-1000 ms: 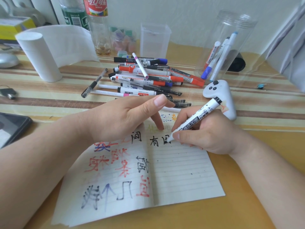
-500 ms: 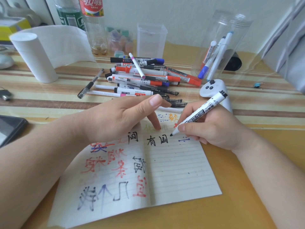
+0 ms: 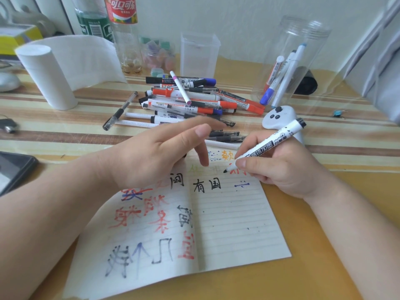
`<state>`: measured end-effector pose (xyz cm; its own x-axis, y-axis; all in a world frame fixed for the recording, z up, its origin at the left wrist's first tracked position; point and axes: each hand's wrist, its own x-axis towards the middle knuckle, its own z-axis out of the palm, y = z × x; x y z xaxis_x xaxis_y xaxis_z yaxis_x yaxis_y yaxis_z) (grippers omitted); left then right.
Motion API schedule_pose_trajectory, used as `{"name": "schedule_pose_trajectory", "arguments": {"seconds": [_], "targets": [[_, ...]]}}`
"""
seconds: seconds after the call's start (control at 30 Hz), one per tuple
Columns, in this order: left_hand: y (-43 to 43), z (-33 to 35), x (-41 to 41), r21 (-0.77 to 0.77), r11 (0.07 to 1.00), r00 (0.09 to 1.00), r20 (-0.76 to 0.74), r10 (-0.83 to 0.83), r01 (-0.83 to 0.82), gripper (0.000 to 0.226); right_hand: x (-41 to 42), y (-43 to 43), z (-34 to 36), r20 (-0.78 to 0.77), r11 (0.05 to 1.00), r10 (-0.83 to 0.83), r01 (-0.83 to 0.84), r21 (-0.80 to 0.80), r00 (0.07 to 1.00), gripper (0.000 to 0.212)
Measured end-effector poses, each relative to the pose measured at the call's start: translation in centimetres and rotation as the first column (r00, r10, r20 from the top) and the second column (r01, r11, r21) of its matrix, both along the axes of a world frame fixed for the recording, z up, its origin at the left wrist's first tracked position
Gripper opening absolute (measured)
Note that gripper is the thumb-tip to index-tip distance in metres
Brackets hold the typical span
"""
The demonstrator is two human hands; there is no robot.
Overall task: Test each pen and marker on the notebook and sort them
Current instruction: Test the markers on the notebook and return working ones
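Right hand (image 3: 281, 169) is pinching the marker (image 3: 266, 146) low on its barrel, likely light and stiff; left hand (image 3: 151, 156) is hovering, fingers spread, over the notebook (image 3: 238, 224).

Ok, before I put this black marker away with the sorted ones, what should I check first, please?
1. Grip: right hand pinches the black marker: ok.
2. Test mark: black characters lie on the notebook beside the tip: ok.
3. Tip covered: it is bare: not ok.
4. Clear jar: upright, with room beside its markers: ok.
5. Left hand: spread over the page; whether it pins the page: cannot tell.
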<state>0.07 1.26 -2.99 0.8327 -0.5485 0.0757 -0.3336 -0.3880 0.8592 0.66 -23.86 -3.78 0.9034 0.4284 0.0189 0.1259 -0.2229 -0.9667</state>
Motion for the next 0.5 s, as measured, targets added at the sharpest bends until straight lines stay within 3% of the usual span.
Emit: {"name": "schedule_pose_trajectory", "arguments": {"seconds": [0.13, 0.27, 0.5], "targets": [[0.0, 0.1, 0.1, -0.065, 0.998, 0.996, 0.092, 0.005, 0.001, 0.052, -0.6, 0.7, -0.2, 0.090, 0.987, 0.021, -0.035, 0.156, 0.996, 0.010], [-0.3, -0.5, 0.1, 0.072, 0.997, 0.976, 0.214, -0.032, 0.017, 0.055, -0.7, 1.6, 0.0, -0.057, 0.917, -0.023, 0.044, 0.396, 0.998, 0.027], [-0.5, -0.5, 0.1, 0.153, 0.988, 0.961, 0.268, -0.071, 0.030, 0.079, -0.4, 1.8, 0.4, -0.030, 0.899, -0.122, 0.123, 0.420, 0.992, 0.012]]}}
